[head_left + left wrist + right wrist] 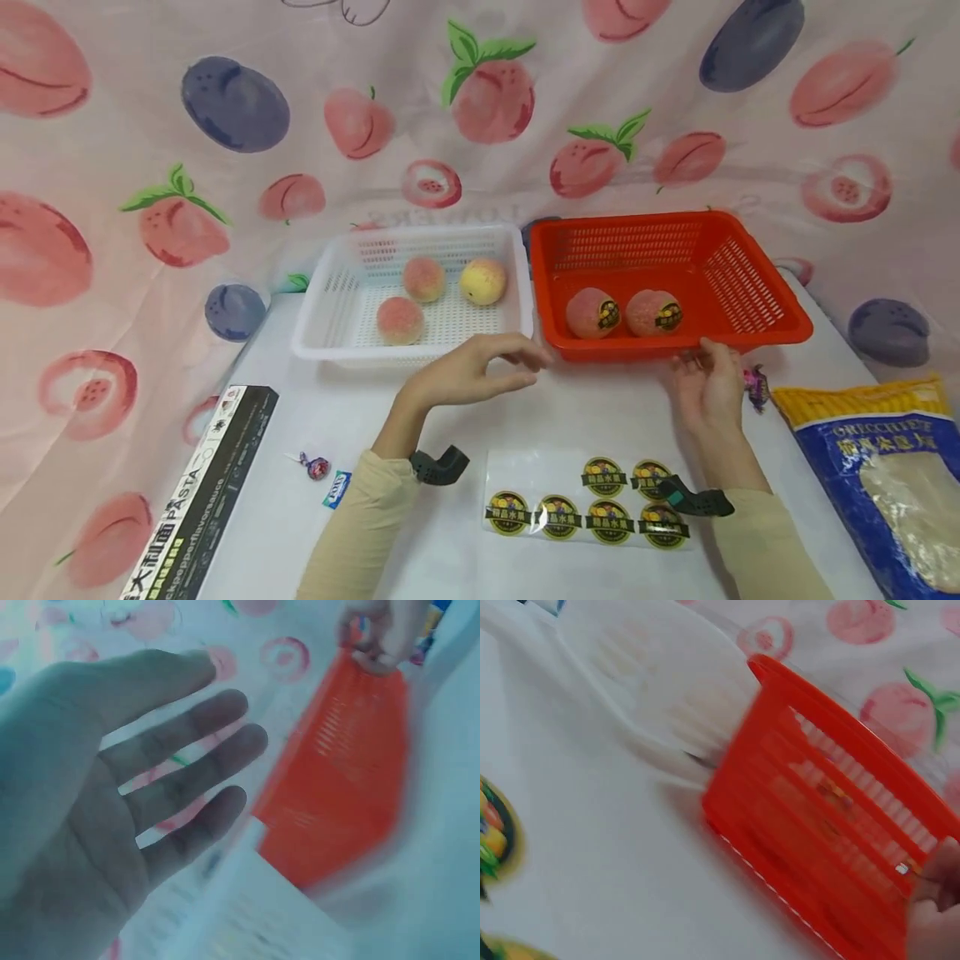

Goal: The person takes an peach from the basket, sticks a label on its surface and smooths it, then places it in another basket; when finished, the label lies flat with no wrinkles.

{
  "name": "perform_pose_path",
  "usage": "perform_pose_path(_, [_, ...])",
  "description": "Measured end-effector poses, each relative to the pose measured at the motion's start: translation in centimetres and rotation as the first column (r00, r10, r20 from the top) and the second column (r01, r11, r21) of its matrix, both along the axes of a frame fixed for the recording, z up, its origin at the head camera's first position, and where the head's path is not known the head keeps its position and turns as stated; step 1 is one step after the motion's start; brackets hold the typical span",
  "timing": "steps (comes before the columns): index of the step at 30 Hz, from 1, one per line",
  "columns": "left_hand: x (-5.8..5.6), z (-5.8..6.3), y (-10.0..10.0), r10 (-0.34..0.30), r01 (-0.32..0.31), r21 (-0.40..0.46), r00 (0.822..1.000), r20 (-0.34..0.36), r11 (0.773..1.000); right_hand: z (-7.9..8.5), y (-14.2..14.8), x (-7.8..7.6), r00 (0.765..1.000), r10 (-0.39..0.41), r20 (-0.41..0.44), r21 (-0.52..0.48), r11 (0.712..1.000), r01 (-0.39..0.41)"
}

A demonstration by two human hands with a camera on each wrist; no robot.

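Basket of red perforated plastic (756, 287), rim pinched

Head: right hand (711, 390) pinches the near rim; two round pink stickered peaches (587, 312) lie inside, leftward beyond it. Beyond the left hand (474, 370), a white perforated plastic basket (352, 352). Left wrist: that hand's fingers spread apart. Right wrist: right hand on the red basket's rim.

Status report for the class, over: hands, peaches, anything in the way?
Left hand empty. Right hand gripping red basket. Two stickered peaches inside; three plain peaches in white basket. Candy near right hand, apparently not blocking.
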State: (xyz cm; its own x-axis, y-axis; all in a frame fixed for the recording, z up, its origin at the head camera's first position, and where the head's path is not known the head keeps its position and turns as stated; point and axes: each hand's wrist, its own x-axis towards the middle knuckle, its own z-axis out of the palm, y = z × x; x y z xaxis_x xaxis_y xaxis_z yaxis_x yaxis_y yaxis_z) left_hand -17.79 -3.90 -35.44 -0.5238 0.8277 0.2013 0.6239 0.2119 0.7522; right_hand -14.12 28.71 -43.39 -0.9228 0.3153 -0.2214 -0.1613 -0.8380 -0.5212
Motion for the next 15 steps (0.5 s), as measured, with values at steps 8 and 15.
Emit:
perform_pose_path(8, [3.6,-3.9,-3.0,0.208,-0.269,0.235,0.945,0.252,0.934,0.6,4.7,1.2,0.891,0.450,0.058,0.409,0.804,-0.432])
perform_pose_path(15, [5.1,-8.3,-3.6,0.271,-0.781,0.517,0.613,0.743,0.350,4.5,7.7,3.0,0.731,0.526,0.434,0.884,-0.095,-0.457])
